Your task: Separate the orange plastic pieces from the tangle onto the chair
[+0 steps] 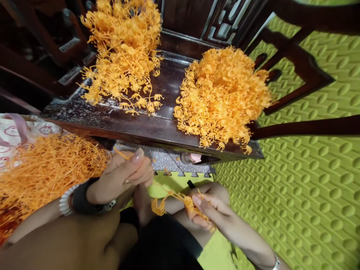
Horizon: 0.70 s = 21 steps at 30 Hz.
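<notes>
My left hand (129, 170) is closed around a thin orange stem, whose tip sticks out past the thumb. Between thumb and fingers of my right hand (210, 210) is pinched an orange plastic sprig (159, 207) with small claw-like, spidery heads. A thin strand runs from the sprig toward my left hand; whether it is one piece with the stem there I cannot tell. Beyond my hands, a dark wooden chair seat (165, 120) bears two heaps of similar sprigs, a left heap (123, 52) and a right heap (223, 93).
To the left lies a big pile of thin orange stems (56, 172), beside a white printed cloth bag (11, 127) with a pinkish strap. Green textured foam mat (306, 180) covers the floor at right. Under the seat, speckled grey flooring (168, 165) shows.
</notes>
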Motion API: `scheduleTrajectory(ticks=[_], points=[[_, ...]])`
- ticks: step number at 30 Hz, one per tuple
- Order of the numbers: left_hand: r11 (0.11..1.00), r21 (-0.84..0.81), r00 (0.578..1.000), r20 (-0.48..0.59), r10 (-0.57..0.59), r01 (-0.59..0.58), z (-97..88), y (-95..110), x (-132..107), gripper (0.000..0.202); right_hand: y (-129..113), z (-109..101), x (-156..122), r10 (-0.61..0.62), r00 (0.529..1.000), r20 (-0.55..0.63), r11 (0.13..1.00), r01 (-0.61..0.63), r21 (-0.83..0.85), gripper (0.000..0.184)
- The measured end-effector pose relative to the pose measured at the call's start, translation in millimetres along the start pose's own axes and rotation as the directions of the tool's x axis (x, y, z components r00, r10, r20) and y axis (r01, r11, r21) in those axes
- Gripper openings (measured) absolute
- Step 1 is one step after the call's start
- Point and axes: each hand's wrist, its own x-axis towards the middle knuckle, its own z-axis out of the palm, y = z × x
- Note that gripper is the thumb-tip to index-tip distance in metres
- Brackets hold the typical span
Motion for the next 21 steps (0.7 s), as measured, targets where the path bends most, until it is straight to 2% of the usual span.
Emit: scheduleTrajectory(ticks=[3,7,9,12,14,17,19,21], points=[[0.999,0.022,0.999,-0.02,0.034,-0.033,4.2,-1,0,0.056,9,0,-3,0.003,1.0,-0.027,0.995,0.0,0.095,0.041],[0.999,0.032,0.998,-0.049,0.04,-0.039,13.5,1,6,0.058,22,6,-4,-0.065,0.994,-0.087,0.946,0.089,0.312,0.037],[0.996,0.059,0.997,-0.032,0.066,-0.065,19.3,5,10,0.059,33,12,1,-0.092,0.991,-0.102,0.9,0.126,0.417,0.035],[0.986,0.067,0.989,0.02,0.149,-0.15,25.0,11,18,0.058,46,24,13,-0.134,0.981,-0.142,0.855,0.187,0.484,0.042],[0.98,0.053,0.982,0.021,0.188,-0.189,24.0,12,22,0.052,48,34,22,-0.214,0.95,-0.227,0.815,0.301,0.495,0.046],[0.968,0.03,0.968,-0.024,0.25,-0.249,14.6,3,25,0.038,41,49,34,-0.33,0.867,-0.373,0.733,0.485,0.478,0.046],[0.974,0.006,0.974,-0.007,0.226,-0.226,6.3,-8,25,0.05,33,57,44,-0.336,0.846,-0.414,0.702,0.518,0.488,0.046],[0.99,-0.012,0.99,0.038,0.138,-0.138,0.0,-19,23,0.055,27,64,53,-0.3,0.839,-0.455,0.678,0.523,0.517,0.045]])
